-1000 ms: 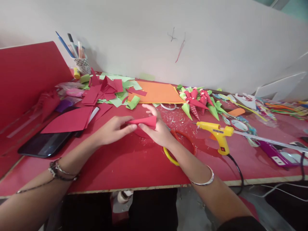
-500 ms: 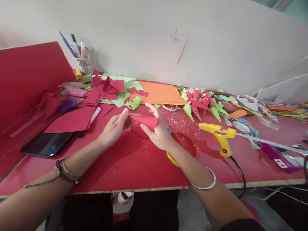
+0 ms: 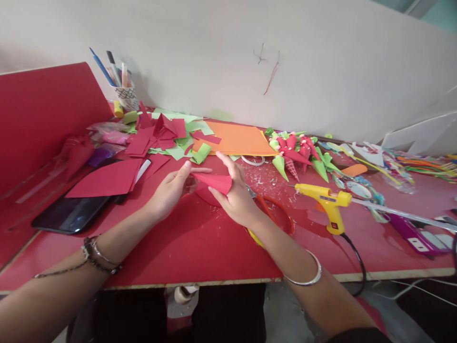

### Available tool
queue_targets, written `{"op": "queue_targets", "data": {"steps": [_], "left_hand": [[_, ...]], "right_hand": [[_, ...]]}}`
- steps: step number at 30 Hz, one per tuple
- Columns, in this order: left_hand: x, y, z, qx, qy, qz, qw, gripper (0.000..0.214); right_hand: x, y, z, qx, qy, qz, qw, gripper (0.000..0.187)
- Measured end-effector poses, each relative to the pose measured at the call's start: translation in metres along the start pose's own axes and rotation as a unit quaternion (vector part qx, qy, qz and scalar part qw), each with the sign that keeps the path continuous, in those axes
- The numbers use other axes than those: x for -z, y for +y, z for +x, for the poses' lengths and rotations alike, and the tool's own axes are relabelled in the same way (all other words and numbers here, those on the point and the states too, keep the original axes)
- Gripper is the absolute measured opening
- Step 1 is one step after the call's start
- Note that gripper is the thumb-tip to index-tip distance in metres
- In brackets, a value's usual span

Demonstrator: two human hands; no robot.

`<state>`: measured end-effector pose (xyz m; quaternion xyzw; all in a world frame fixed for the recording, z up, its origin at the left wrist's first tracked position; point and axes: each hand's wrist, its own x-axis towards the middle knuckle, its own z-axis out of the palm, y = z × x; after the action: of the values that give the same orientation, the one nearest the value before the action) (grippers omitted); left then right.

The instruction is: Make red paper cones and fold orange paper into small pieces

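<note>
A red paper cone (image 3: 213, 181) lies sideways between my two hands, its narrow tip to the left. My left hand (image 3: 173, 189) pinches the tip with thumb and fingers, the index finger stretched out along it. At the wide end, my right hand (image 3: 233, 195) grips the cone with the thumb in front and the other fingers behind, partly hidden. Under the cone, a curved piece of red paper (image 3: 209, 196) shows on the red table (image 3: 200, 247). Scissors with orange and yellow handles (image 3: 273, 209) lie partly beneath my right forearm.
A yellow glue gun (image 3: 326, 202) with its cord stands to the right. Finished red and green cones (image 3: 291, 150) are piled behind it. Orange sheets (image 3: 239, 138), red scraps (image 3: 157, 136) and a pen cup (image 3: 126, 96) line the back. A black phone (image 3: 71, 214) lies at left under red paper.
The red cone has turned slightly in my hands, and its wide end now tilts a little lower. Both hands stay in nearly the same place.
</note>
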<state>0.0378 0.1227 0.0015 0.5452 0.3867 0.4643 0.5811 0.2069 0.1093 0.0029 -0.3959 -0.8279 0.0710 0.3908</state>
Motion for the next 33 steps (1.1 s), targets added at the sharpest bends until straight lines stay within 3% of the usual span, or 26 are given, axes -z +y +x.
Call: {"op": "queue_targets", "data": {"steps": [15, 29, 33], "left_hand": [[0.0003, -0.0023, -0.0001, -0.009, -0.011, -0.014, 1.000, 0.049], [0.0015, -0.0027, 0.0005, -0.019, 0.034, 0.004, 0.999, 0.050], [0.0004, 0.0031, 0.0015, -0.015, 0.059, -0.035, 0.998, 0.056]], "right_hand": [[0.0002, -0.0042, 0.0001, 0.025, -0.004, -0.016, 1.000, 0.060], [-0.0004, -0.0014, 0.0002, -0.006, -0.020, 0.023, 1.000, 0.058], [-0.0014, 0.0004, -0.0002, -0.011, -0.013, 0.033, 0.999, 0.056]]}}
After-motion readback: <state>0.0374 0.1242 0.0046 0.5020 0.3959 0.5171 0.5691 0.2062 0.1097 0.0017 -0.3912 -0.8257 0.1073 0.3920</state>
